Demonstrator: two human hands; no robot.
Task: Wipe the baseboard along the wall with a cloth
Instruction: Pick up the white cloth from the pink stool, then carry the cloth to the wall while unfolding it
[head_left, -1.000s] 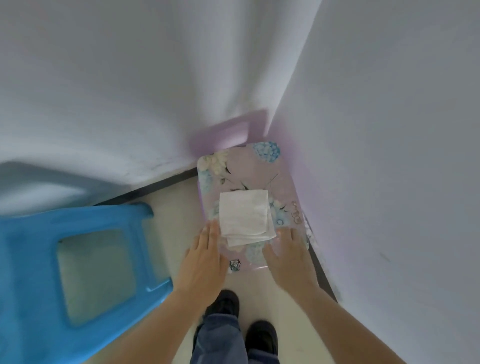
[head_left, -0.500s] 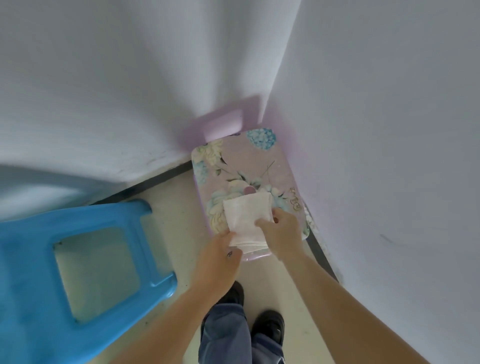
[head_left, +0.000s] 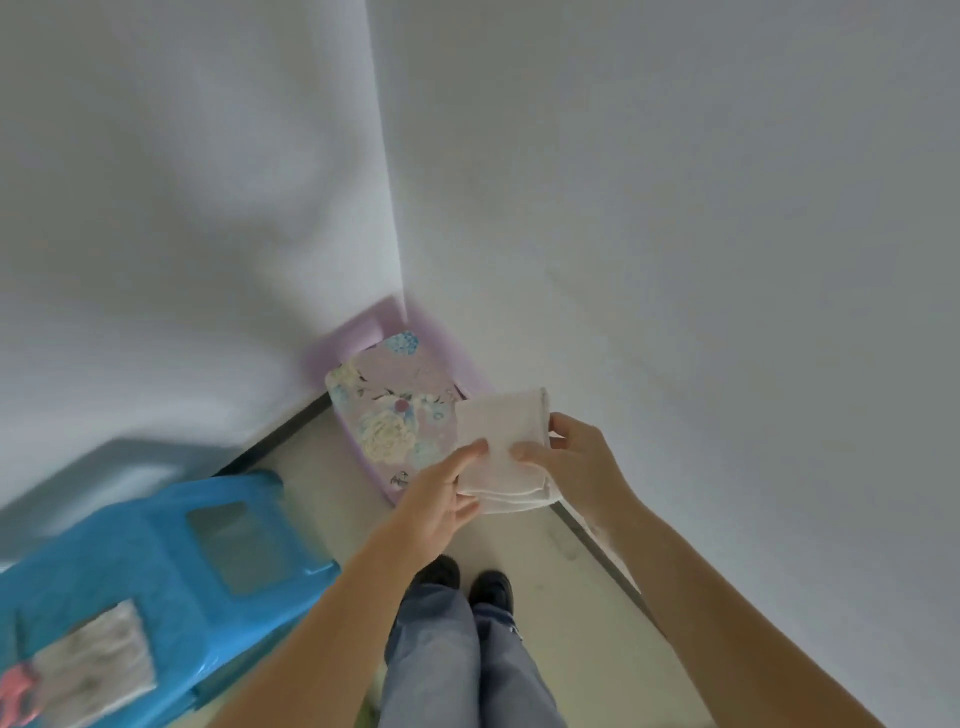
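Head view: we hold folded cloth in air, 2 hands pinching it: left hand at left edge, right hand at right. Baseboard runs low along right wall, below cloth; right hand nearer.

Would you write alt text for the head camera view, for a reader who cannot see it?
A person's left hand and right hand hold a folded white cloth near a floral stool in a white-walled corner. A dark baseboard runs along the floor; a blue stool stands left.
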